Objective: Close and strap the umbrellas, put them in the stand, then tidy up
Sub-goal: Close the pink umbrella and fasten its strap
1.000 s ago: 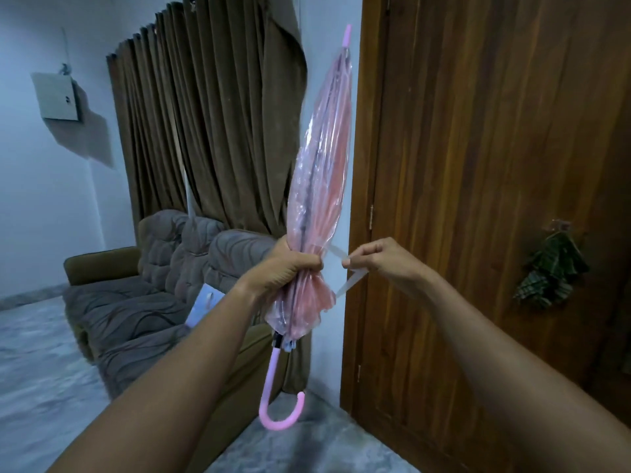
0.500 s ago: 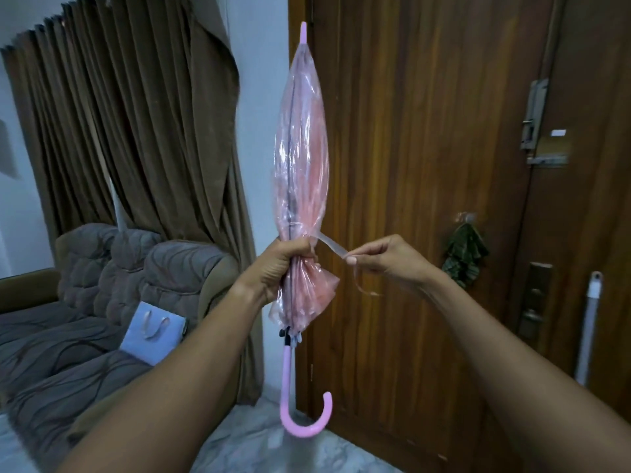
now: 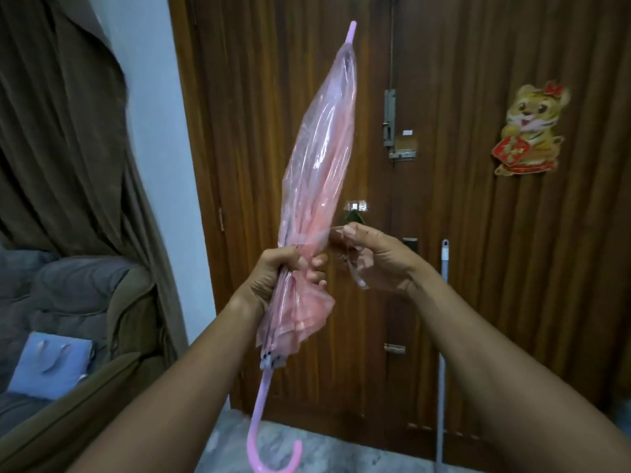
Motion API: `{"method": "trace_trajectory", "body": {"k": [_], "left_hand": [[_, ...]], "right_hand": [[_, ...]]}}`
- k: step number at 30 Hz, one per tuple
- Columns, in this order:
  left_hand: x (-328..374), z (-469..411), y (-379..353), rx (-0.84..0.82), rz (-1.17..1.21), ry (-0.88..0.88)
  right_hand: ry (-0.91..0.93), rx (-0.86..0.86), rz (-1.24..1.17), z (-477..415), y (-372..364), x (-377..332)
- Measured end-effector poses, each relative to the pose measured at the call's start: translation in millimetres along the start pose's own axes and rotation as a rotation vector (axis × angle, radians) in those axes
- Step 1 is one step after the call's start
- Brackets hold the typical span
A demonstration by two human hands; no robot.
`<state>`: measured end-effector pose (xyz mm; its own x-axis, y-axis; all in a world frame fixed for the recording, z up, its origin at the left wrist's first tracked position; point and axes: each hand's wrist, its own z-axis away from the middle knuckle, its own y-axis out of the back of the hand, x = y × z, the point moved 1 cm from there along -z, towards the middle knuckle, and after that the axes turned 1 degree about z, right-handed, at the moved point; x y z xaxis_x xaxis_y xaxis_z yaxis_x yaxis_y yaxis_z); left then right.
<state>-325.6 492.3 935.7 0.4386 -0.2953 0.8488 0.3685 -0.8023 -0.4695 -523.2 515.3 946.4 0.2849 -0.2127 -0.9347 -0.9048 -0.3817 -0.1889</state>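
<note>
Left hand: fist clamped round folded clear-pink plastic umbrella.
Right hand: fingertips pinching thin clear strap, just beside left hand.

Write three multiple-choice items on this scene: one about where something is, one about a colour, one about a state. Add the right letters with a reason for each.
1. Where is the tiger decoration?
A. on the wooden door
B. on the curtain
C. on the sofa

2. What colour is the hooked handle of the umbrella?
A. black
B. pink
C. green

3. What state is the umbrella in?
A. fully open
B. folded shut, canopy gathered
C. lying on the floor

Answers:
1. A, it sits flat on the door's right panel.
2. B, the curved handle at the bottom is pink, like the tip.
3. B, the left hand grips the bunched canopy upright while the right hand holds the clear strap beside it.
</note>
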Motion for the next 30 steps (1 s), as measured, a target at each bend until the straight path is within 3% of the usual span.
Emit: {"method": "trace_trajectory", "body": {"k": [6,9,15,19,21,25,28,30], "left_hand": [[-39,-17,-60,-0.13,-0.027,0.076],[-48,-15,-80,-0.07,-0.058,0.085],[-63,-18,-81,0.144,-0.61,0.092],[-84,-28,-100,0.148,-0.789,0.036],[-97,-34,-104,0.231,-0.77,-0.021],[-107,-37,-99,0.437,-0.707,-0.121],[-100,-38,-95,0.444,-0.626,-0.113],[-93,-39,-93,0.361,-0.505,-0.076]], "right_hand": [[0.035,-0.083,-0.083,60,7,-30],[0.04,0.065,-0.003,77,14,-37],[0.192,0.522,0.326,112,15,-47],[0.209,0.655,0.581,115,10,-42],[0.205,0.648,0.642,115,4,-46],[0.108,0.466,0.691,126,-1,-63],[0.052,0.4,0.782,136,5,-71],[0.025,0.417,0.85,141,10,-73]]}}
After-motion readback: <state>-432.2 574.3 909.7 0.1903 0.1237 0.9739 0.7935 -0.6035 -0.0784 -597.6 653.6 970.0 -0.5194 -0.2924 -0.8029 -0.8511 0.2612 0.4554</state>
